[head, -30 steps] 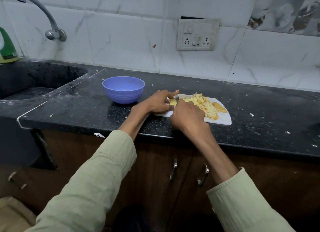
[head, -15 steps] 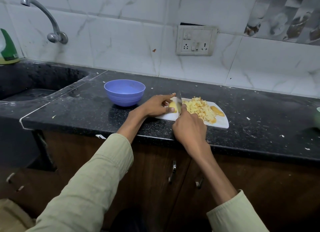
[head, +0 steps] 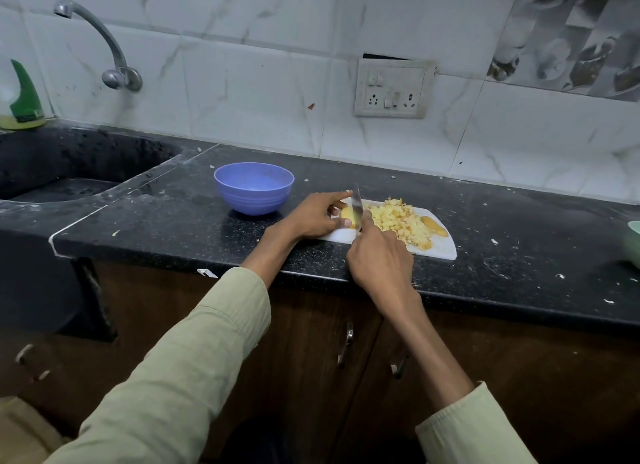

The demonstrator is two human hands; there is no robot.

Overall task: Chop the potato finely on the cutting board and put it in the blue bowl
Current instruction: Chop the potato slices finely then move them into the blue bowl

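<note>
A flat white cutting board (head: 440, 247) with rounded corners lies on a speckled black stone counter (head: 173, 221), near its front edge. On the board's left end sits a smooth, pale yellow potato piece (head: 346, 217). The left hand (head: 313, 218) pinches it between forefinger and thumb. The right hand (head: 379, 259) is wrapped round the handle of a knife (head: 356, 209), whose shiny metal blade stands on edge, tip raised, against the potato piece. A lumpy heap of chopped potato (head: 398, 221) covers the middle of the board, and a curved slice (head: 434, 226) lies just beside it on the right.

A round blue bowl (head: 254, 188) with ribbed sides stands on the counter just left of the board; its inside looks bare. Further left the counter drops into a dark sink (head: 69, 173) under a curved metal tap (head: 100, 44), with a green-capped bottle (head: 20, 96) at the sink's back edge. A switch plate (head: 393, 88) is set in the white marbled tiles behind. White crumbs dot the counter, and the edge of a green dish (head: 634, 242) shows at far right.
</note>
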